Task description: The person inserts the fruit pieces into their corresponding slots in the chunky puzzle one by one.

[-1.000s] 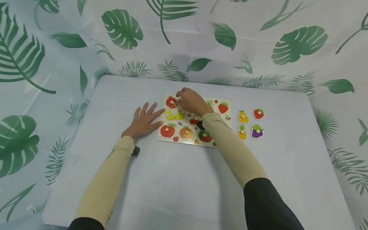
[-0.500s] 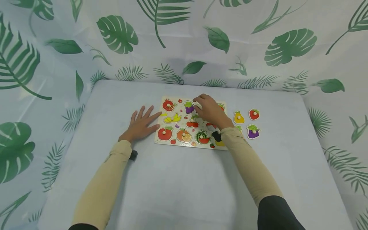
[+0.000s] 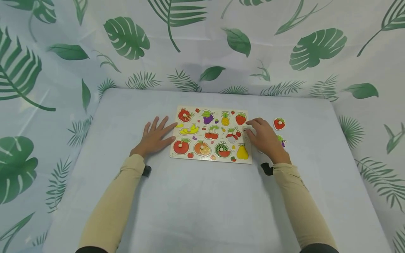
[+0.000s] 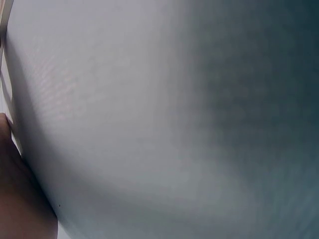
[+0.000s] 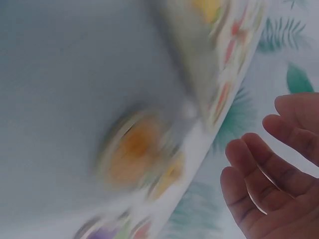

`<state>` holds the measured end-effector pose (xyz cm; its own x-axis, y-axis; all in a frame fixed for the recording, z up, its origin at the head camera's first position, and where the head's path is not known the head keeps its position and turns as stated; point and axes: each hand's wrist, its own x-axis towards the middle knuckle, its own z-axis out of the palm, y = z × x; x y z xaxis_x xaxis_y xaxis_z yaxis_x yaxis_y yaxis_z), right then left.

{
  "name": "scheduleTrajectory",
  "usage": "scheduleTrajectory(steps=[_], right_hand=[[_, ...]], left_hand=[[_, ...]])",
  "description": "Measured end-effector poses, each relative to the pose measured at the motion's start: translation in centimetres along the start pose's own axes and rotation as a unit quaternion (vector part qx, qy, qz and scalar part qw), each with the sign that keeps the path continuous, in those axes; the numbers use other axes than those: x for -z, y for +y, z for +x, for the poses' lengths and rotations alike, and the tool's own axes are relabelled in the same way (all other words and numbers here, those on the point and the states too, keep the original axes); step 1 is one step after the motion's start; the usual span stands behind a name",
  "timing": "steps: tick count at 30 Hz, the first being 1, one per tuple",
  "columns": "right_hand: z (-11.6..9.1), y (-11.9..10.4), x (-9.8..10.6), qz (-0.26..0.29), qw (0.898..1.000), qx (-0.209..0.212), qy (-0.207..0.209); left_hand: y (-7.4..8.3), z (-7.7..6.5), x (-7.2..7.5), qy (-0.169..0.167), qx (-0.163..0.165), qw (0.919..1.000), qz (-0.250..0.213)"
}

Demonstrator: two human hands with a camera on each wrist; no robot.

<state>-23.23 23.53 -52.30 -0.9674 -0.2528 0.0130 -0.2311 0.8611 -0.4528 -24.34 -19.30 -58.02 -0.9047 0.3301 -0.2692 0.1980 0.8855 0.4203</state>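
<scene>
- Nearest me in the head view: two tan sleeves (image 3: 109, 205), reaching in over a white table (image 3: 196, 203).
- Left hand (image 3: 152, 137): fingers spread wide, grasping nothing; two tips meet the board's left edge. My left wrist view gives mostly blurred pale cloth.
- Right hand (image 3: 265, 138): fingers loosely bent and apart, grip slack, nothing held that I can see; at the board's right edge. Contact there, I cannot tell.
- Fruit board (image 3: 201, 135): flat on the table between both hands. Knobbed pieces sit in it, among them apple (image 3: 181, 147) and watermelon (image 3: 223, 150).
- Loose pieces right of it: a blurred yellow-orange piece (image 5: 132, 154) and a yellow piece (image 5: 169, 175) in my right wrist view; grapes piece (image 3: 281, 141), partly hidden; strawberry piece (image 3: 279, 123) beyond.
- Farthest: leaf-printed curtain (image 3: 186, 59).
</scene>
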Motion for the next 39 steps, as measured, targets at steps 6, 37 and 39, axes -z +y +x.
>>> scheduleTrajectory(steps=[6, 37, 39], right_hand=[[-2.6, 2.8, 1.0, -0.009, 0.999, -0.032, 0.025], [-6.1, 4.7, -1.0, -0.021, 0.999, -0.001, 0.032], [-6.0, 4.7, -1.1, -0.024, 0.999, 0.002, 0.035]], left_hand=[[0.1, 0.0, 0.1, -0.001, 0.002, 1.0, 0.0], [-0.1, 0.1, -0.1, 0.009, -0.004, 0.9999, -0.014], [-0.1, 0.1, -0.2, 0.011, -0.005, 0.9998, -0.014]])
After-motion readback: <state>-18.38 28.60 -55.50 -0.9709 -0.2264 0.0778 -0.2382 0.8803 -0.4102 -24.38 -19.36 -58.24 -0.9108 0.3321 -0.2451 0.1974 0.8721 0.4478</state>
